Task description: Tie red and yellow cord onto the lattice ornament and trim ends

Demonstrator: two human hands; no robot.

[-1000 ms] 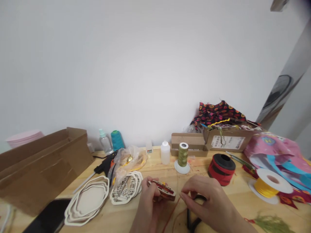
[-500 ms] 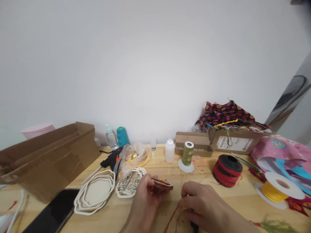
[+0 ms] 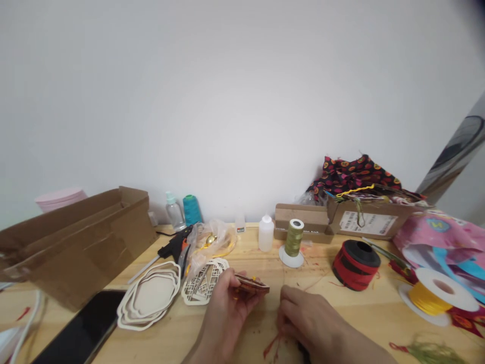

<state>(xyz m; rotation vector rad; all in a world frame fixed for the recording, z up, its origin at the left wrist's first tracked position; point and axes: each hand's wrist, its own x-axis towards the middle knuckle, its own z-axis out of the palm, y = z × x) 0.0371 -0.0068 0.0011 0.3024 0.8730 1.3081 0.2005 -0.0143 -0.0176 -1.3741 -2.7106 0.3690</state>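
My left hand [image 3: 227,308] is closed around a flat, layered wooden piece [image 3: 252,284] with reddish-brown sides, tilted edge-on to me. A small yellow bit shows on its top edge. To the right, apart from the piece, my right hand [image 3: 303,316] has its fingers pinched together. Strands of red thread [image 3: 271,346] hang below those fingertips. Part of a black object [image 3: 303,351] shows under the right palm; its kind is hidden. Beyond my left hand lies a pale wooden lattice cutout [image 3: 202,283], beside stacked pale wooden frames [image 3: 149,298].
Behind stand a white squeeze bottle [image 3: 265,233] and a green thread cone [image 3: 294,238]. A red ribbon roll [image 3: 356,265] and a yellow cord spool [image 3: 428,298] sit right. On the left are a long cardboard box [image 3: 87,242], a phone [image 3: 81,328] and a black glue gun [image 3: 174,245].
My right hand has turned inward a little, and its fingers are drawn closer together. The red strands under it have shifted. My left hand keeps its hold on the wooden piece.
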